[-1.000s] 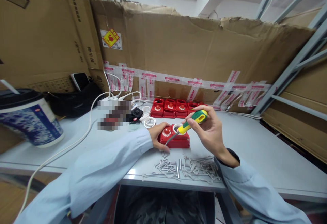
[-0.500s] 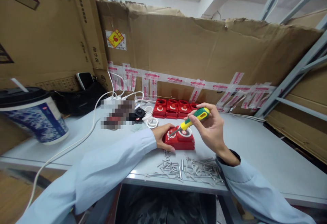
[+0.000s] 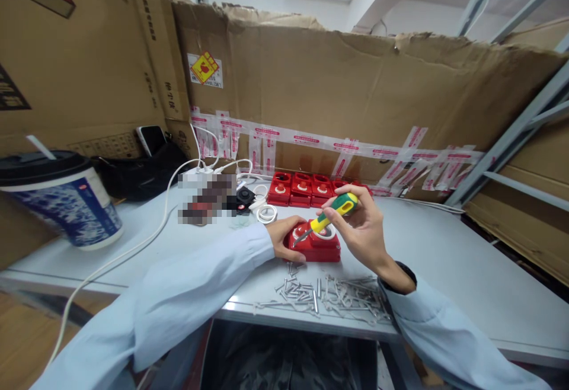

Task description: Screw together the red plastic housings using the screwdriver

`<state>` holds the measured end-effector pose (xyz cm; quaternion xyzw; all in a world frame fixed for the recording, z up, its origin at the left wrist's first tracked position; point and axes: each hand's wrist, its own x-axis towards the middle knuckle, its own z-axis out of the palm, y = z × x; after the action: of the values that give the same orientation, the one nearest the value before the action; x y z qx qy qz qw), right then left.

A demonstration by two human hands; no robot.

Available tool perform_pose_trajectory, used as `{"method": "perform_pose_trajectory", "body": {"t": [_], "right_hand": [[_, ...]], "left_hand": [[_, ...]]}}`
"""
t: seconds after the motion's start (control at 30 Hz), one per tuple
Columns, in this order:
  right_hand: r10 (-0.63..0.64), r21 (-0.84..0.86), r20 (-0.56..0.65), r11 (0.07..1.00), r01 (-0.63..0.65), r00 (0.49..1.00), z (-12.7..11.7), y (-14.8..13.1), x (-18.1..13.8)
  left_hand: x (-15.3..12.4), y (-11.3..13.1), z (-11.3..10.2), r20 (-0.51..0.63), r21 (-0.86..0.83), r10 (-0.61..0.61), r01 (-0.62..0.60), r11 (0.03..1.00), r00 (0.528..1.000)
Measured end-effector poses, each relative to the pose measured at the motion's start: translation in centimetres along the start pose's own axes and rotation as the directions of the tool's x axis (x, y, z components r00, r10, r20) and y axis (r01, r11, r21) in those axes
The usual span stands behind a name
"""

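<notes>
My left hand (image 3: 283, 240) grips the left end of a red plastic box (image 3: 316, 246) lying on the grey table (image 3: 444, 259). My right hand (image 3: 362, 227) is closed around a screwdriver (image 3: 331, 212) with a green and yellow handle. Its metal tip points down and left onto the top of the red box, near a white ring. A scatter of metal screws (image 3: 324, 294) lies on the table just in front of the box, near the front edge.
A row of red boxes (image 3: 306, 188) stands behind, against a taped cardboard wall (image 3: 355, 99). White rings (image 3: 265, 212), a black part, white cables (image 3: 133, 248), a black bag (image 3: 137, 173) with a phone and a large paper cup (image 3: 62, 200) are on the left. Metal shelf rails rise at right.
The view has shifted slightly. My right hand has tilted the screwdriver and brought its tip down onto the red box; my left hand keeps its hold.
</notes>
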<state>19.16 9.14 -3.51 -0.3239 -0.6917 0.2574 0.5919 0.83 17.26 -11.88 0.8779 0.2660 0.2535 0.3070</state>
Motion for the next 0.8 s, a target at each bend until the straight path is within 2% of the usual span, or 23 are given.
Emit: {"method": "perform_pose_trajectory", "body": {"t": [0.43,0.57,0.7,0.8], "right_hand": [[0.033,-0.053,-0.007,0.998,-0.033,0.999,0.2,-0.2,0.1],[0.030,-0.113,0.038,0.993,-0.025,0.999,0.2,-0.4,0.5],[-0.064,-0.294,0.147,0.950,0.105,0.987,0.9,-0.9,1.2],[-0.133,-0.466,0.246,0.853,0.238,0.960,1.6,-1.8,1.8]], "left_hand": [[0.0,0.1,-0.1,-0.002,0.011,0.009,-0.009,1.000,1.000],[0.0,0.1,-0.1,0.001,0.015,0.014,-0.014,1.000,1.000],[0.0,0.1,-0.1,0.009,0.015,0.039,-0.039,0.999,0.999],[-0.1,0.3,-0.2,0.019,0.006,0.095,-0.096,0.995,0.995]]}}
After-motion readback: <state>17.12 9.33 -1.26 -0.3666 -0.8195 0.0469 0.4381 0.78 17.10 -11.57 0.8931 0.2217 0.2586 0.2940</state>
